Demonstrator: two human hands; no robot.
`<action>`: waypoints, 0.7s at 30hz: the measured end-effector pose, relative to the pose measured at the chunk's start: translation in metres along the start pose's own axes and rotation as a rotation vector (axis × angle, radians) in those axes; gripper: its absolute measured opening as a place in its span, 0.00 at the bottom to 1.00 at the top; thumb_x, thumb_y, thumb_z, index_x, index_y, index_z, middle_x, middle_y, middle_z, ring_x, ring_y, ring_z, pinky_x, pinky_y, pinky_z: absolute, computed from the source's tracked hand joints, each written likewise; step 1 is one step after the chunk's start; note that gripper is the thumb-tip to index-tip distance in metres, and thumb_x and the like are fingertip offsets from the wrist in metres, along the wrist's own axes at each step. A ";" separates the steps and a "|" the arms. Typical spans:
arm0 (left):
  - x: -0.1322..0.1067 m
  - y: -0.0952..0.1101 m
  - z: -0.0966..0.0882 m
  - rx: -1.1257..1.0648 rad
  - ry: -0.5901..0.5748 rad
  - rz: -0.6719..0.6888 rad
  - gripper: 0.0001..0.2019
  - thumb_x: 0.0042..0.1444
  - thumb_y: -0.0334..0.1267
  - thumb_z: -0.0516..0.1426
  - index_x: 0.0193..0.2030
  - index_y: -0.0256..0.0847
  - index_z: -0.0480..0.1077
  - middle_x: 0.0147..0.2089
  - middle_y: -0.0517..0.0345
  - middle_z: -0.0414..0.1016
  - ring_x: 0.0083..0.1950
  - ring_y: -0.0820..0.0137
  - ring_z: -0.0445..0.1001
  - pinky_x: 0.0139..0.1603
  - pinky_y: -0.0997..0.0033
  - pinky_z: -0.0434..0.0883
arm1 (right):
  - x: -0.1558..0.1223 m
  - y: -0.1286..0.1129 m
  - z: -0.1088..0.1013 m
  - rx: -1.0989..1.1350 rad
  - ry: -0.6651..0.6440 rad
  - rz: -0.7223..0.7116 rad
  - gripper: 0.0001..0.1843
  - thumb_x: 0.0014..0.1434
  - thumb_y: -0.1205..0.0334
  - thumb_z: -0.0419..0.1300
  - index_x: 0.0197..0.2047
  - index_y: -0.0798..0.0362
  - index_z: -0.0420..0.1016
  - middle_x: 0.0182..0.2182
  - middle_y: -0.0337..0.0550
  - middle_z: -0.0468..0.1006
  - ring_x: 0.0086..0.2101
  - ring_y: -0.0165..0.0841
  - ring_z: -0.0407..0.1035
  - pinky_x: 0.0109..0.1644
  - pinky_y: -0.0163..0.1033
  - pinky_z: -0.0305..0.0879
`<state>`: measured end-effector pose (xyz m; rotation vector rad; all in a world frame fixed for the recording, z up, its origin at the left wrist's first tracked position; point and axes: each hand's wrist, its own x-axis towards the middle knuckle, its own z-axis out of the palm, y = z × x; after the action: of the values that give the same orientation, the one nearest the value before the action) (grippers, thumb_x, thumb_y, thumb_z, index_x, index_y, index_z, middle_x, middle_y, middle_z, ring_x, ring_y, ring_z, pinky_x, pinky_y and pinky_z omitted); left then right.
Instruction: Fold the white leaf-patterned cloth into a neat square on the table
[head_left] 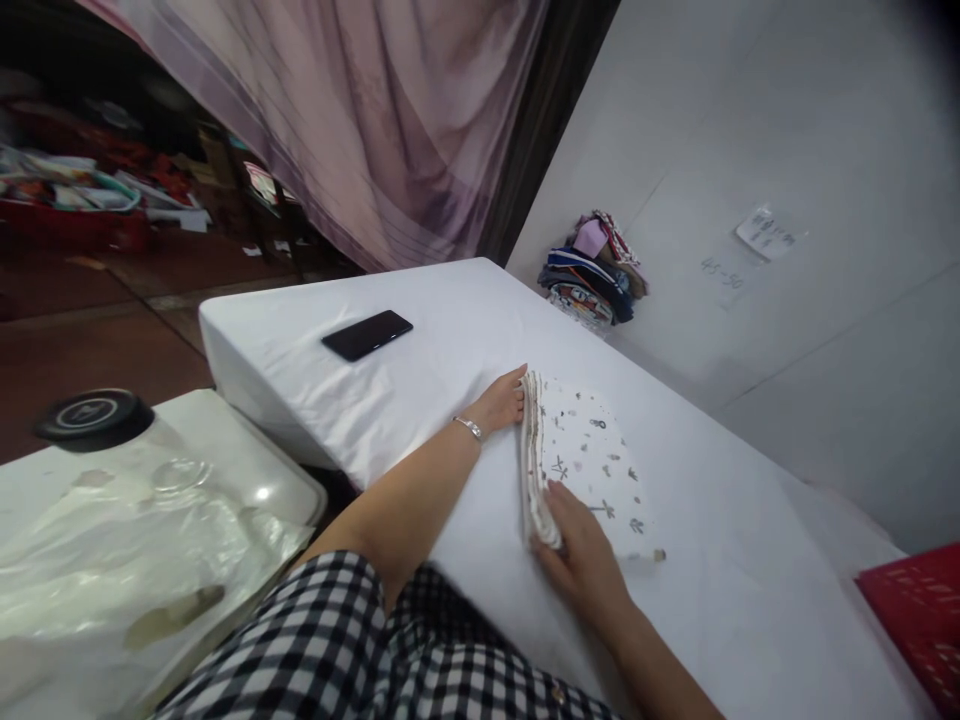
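A folded white cloth with a small print of palm trees and leaves lies on the white-covered table. Several layers show along its left edge. My left hand, with a silver bracelet at the wrist, grips the far left corner; its fingertips are partly hidden by the cloth. At the near corner, my right hand is closed on the folded edge, thumb below and fingers on top. A small pale tag or strip sticks out at the cloth's near right.
A black phone rests on the table's left part. Folded clothes are stacked against the wall. To the left stands a surface with clear plastic and a black round object. Something red sits at right. A pinkish curtain hangs behind.
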<state>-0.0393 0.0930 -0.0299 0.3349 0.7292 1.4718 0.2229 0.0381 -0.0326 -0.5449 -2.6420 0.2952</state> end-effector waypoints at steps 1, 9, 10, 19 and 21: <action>0.000 0.000 -0.001 0.010 0.004 0.017 0.28 0.53 0.54 0.52 0.55 0.40 0.54 0.50 0.46 0.69 0.48 0.62 0.71 0.47 0.63 0.67 | 0.000 0.000 0.004 -0.072 -0.032 -0.070 0.26 0.56 0.59 0.55 0.58 0.53 0.61 0.58 0.52 0.63 0.57 0.44 0.57 0.56 0.53 0.59; -0.002 0.001 -0.002 0.190 -0.055 0.104 0.29 0.53 0.58 0.48 0.54 0.38 0.63 0.53 0.47 0.69 0.58 0.60 0.63 0.60 0.63 0.54 | 0.002 -0.003 0.004 -0.190 -0.059 -0.195 0.28 0.56 0.64 0.54 0.60 0.55 0.57 0.60 0.56 0.58 0.60 0.44 0.50 0.57 0.54 0.58; -0.002 0.002 -0.001 0.192 -0.054 0.106 0.29 0.53 0.59 0.48 0.54 0.39 0.64 0.53 0.47 0.70 0.58 0.60 0.63 0.60 0.62 0.54 | 0.001 -0.002 0.003 -0.167 -0.062 -0.192 0.28 0.56 0.65 0.54 0.61 0.54 0.57 0.60 0.55 0.58 0.60 0.44 0.50 0.58 0.54 0.57; -0.004 0.001 0.002 0.178 -0.005 0.119 0.29 0.52 0.58 0.49 0.53 0.38 0.64 0.54 0.45 0.69 0.57 0.60 0.64 0.59 0.63 0.56 | -0.003 0.001 -0.001 0.057 0.004 0.081 0.27 0.61 0.63 0.48 0.64 0.49 0.51 0.57 0.48 0.65 0.54 0.40 0.62 0.53 0.49 0.65; -0.002 0.000 0.003 0.181 0.041 0.152 0.29 0.53 0.57 0.50 0.54 0.39 0.62 0.56 0.46 0.67 0.58 0.61 0.63 0.58 0.65 0.56 | -0.002 -0.002 0.001 -0.033 -0.039 -0.062 0.27 0.59 0.63 0.51 0.62 0.50 0.54 0.59 0.49 0.60 0.58 0.42 0.56 0.57 0.52 0.60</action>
<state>-0.0377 0.0914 -0.0273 0.5086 0.8884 1.5633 0.2232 0.0353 -0.0334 -0.4710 -2.6998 0.2461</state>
